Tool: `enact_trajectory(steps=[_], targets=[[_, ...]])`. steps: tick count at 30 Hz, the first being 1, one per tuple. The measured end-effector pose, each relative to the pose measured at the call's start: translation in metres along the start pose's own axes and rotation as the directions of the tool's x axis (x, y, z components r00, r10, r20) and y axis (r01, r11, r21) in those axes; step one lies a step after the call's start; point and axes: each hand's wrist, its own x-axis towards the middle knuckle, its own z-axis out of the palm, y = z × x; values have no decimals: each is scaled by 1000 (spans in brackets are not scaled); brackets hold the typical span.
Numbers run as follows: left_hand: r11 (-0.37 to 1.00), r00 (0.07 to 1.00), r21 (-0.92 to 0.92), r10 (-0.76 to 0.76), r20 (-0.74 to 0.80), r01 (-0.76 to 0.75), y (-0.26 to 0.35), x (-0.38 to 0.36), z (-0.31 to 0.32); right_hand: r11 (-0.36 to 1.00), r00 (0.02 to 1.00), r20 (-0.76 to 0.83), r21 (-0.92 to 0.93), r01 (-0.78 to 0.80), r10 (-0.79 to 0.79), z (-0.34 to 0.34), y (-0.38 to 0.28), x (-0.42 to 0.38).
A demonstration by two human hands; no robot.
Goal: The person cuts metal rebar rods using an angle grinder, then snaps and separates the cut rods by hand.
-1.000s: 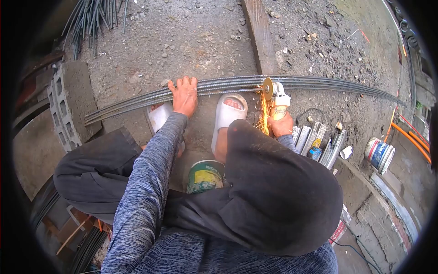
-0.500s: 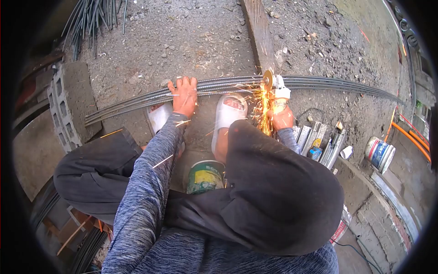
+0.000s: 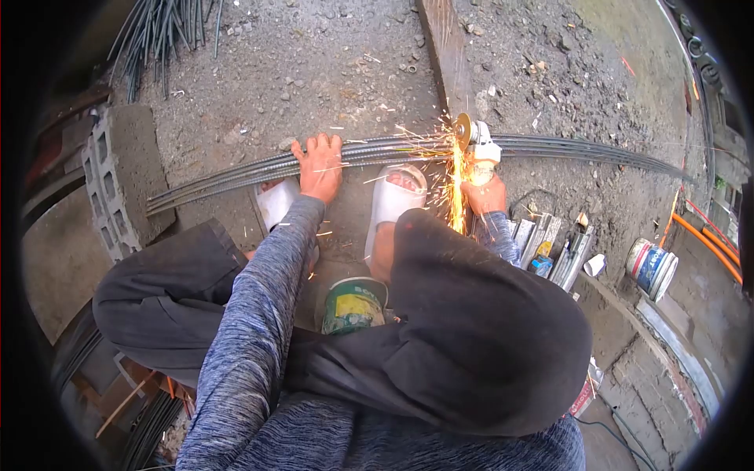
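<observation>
A bundle of steel rebars (image 3: 259,170) runs across the ground in front of my feet. My left hand (image 3: 320,169) lies over the bundle left of centre, its fingers curled over the far side of the bars. In my right hand (image 3: 486,195) is an angle grinder (image 3: 482,149), its white head upright at the rebars. The grinder's brown cutting disc (image 3: 463,130) meets the bars, and bright orange sparks (image 3: 457,188) stream down toward me and scatter left. My fingers on the grinder body are partly hidden.
A wooden plank (image 3: 444,55) reaches away beyond the disc. Hollow blocks (image 3: 118,177) stand under the left bar ends. A green bucket (image 3: 353,306) sits between my legs. Metal channels (image 3: 572,255) and a white-blue bucket (image 3: 652,267) lie right. More cut rods (image 3: 161,35) lie far left.
The grinder's head has shifted slightly, the disc a little farther away and tilted. The spark stream is narrower and steeper. My left hand stays on the rebars, almost unmoved.
</observation>
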Motion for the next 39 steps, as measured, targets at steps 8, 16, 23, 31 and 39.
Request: enact_trajectory(steps=[8, 16, 23, 31, 39], targets=[[999, 998, -43, 16, -54, -18, -2, -2, 4, 998, 998, -6, -11, 55, -55, -3, -1, 1], [1000, 1000, -11, 5, 0, -5, 0, -2, 0, 998, 999, -18, -57, 40, -41, 4, 9, 5], [1000, 1000, -20, -5, 2, 5, 0, -1, 1, 998, 998, 20, 2, 56, -56, -1, 12, -4], [1000, 1000, -6, 10, -9, -10, -1, -1, 0, 991, 993, -30, 54, 119, -118, 2, 18, -8], [1000, 999, -21, 5, -38, -6, -1, -1, 4, 979, 978, -46, 8, 204, -203, 3, 20, -14]])
